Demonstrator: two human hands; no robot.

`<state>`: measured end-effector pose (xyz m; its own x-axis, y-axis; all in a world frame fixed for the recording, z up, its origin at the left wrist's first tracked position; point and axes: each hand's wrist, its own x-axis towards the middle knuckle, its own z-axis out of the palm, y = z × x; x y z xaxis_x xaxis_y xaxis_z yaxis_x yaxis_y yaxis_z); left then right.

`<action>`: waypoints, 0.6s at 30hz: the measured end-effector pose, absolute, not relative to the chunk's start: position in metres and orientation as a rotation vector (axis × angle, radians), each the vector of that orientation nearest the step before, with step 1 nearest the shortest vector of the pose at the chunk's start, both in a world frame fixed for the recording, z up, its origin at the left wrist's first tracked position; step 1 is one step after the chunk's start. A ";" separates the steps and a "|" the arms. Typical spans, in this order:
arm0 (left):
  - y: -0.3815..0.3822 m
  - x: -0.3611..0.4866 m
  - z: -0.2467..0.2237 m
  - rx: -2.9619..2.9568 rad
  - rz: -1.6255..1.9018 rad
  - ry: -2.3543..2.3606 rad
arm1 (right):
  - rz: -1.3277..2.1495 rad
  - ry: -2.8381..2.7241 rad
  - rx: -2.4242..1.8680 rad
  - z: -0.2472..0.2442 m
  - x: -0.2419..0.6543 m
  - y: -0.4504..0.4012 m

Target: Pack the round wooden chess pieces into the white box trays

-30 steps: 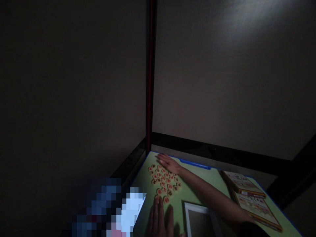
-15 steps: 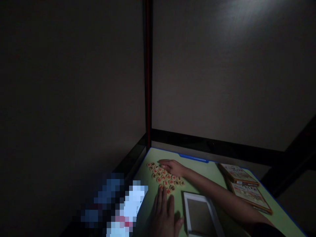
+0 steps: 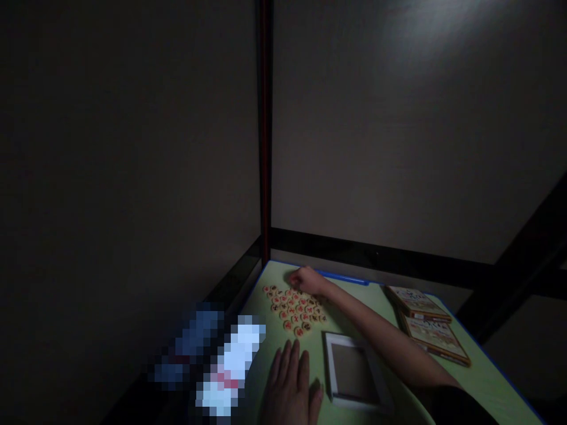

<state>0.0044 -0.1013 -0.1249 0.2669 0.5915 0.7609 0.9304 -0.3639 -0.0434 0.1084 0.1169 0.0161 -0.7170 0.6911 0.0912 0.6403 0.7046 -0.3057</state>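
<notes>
Round Chinese chess pieces (image 3: 294, 311), pale with red or black characters, lie loosely grouped on the green tabletop (image 3: 310, 369). My left hand (image 3: 290, 383) rests palm down just in front of them, fingers stretched out, the fingertips apart from the nearest piece. Beyond the group, at its far edge, is my right hand (image 3: 309, 280) with its fingers curled in. What those fingers hold, if anything, is hidden. To the right of my left hand sits a shallow white open box (image 3: 330, 369), partly covered by my right forearm.
Two printed flat boxes, an upper one (image 3: 416, 302) overlapping a lower one (image 3: 436, 337), lie at the right. A blue strip (image 3: 343, 277) runs along the table's far edge. Dark walls stand behind and left. A blurred-out bright area (image 3: 233, 366) is at lower left.
My right hand has moved to the far side of the pieces and its fingers have curled. My left hand has drawn back from the near pieces. The view has shifted slightly.
</notes>
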 end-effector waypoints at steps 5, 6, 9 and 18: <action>-0.105 0.003 -0.121 -2.078 -0.927 -1.390 | 0.102 -2.849 -1.181 0.017 0.049 0.088; -0.105 0.003 -0.121 -2.082 -0.931 -1.393 | 0.052 -2.862 -1.208 0.018 0.040 0.083; -0.105 0.003 -0.120 -2.081 -0.941 -1.399 | -0.049 -2.897 -1.286 0.020 0.021 0.071; -0.103 0.002 -0.118 -2.049 -0.967 -1.343 | -0.044 -2.887 -1.387 0.024 0.005 0.053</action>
<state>0.0015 -0.1027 -0.1184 0.2603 0.5645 0.7833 0.9218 -0.3866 -0.0277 0.0054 0.0535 0.0235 -0.6234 0.7807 -0.0432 0.7790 0.6249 0.0514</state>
